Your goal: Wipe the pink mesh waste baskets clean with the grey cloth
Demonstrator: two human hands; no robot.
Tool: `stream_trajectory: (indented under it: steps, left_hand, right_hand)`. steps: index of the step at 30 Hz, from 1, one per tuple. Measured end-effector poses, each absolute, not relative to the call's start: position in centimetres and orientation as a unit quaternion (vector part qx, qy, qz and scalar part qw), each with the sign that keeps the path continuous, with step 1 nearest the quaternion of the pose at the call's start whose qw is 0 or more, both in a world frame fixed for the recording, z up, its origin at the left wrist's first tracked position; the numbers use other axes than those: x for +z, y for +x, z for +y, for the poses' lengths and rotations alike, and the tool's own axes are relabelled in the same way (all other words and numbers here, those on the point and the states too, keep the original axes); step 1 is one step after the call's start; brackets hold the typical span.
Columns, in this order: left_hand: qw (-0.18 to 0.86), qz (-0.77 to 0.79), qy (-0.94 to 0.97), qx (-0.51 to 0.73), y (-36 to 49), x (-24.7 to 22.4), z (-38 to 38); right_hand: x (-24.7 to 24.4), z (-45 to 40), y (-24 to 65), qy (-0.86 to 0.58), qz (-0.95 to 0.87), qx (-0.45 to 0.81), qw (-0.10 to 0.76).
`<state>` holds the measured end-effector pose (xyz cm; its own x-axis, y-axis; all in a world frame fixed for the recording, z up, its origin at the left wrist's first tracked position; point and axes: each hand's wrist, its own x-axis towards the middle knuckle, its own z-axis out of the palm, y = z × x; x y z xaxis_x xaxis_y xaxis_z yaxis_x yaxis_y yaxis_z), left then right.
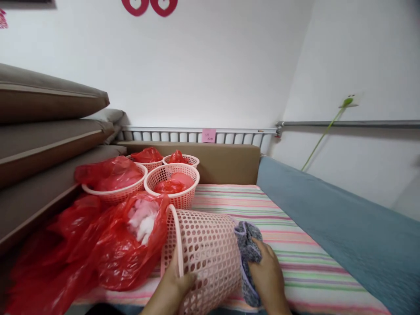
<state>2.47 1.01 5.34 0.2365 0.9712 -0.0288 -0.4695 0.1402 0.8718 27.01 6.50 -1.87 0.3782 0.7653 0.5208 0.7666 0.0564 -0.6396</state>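
Observation:
A pink perforated plastic basket (pixel 206 253) lies on its side on the striped sheet, its open rim facing left. My left hand (pixel 170 286) grips the basket at its rim, thumb along the edge. My right hand (pixel 267 275) presses a grey-purple cloth (pixel 247 251) against the basket's bottom. A red plastic bag (pixel 121 249) with white stuff inside lies right beside the basket's mouth.
Several more pink baskets (pixel 173 177) lined with red bags stand behind, near a brown headboard (pixel 226 159). Stacked brown cushions (pixel 39 131) rise at the left. A blue blanket (pixel 344 227) runs along the right. A striped sheet (pixel 295 245) covers the bed.

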Motion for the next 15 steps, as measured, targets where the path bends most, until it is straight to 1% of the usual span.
stream_trajectory:
  steps: [3,6,10,12,15]
  left_hand:
    - [0.645,0.328,0.422,0.546,2.7,2.9,0.9]
    - [0.643,0.322,0.43,0.547,2.8,0.4,0.7]
    - [0.635,0.35,0.413,0.551,2.0,-1.7,0.7]
    - [0.62,0.367,0.415,0.556,1.6,-2.2,0.8]
    - [0.62,0.345,0.438,0.551,1.5,-2.5,0.7]
  right_hand:
    - [-0.3,6.2,24.5,-0.673,-0.553,0.025,0.49]
    - [2.2,4.5,19.2,-0.598,-0.608,0.026,0.521]
    - [5.2,1.3,12.5,-0.5,-0.691,0.092,0.514]
    - [5.7,0.7,11.6,-0.487,-0.707,0.103,0.503]
    - [4.9,2.1,14.3,-0.522,-0.703,0.045,0.481]
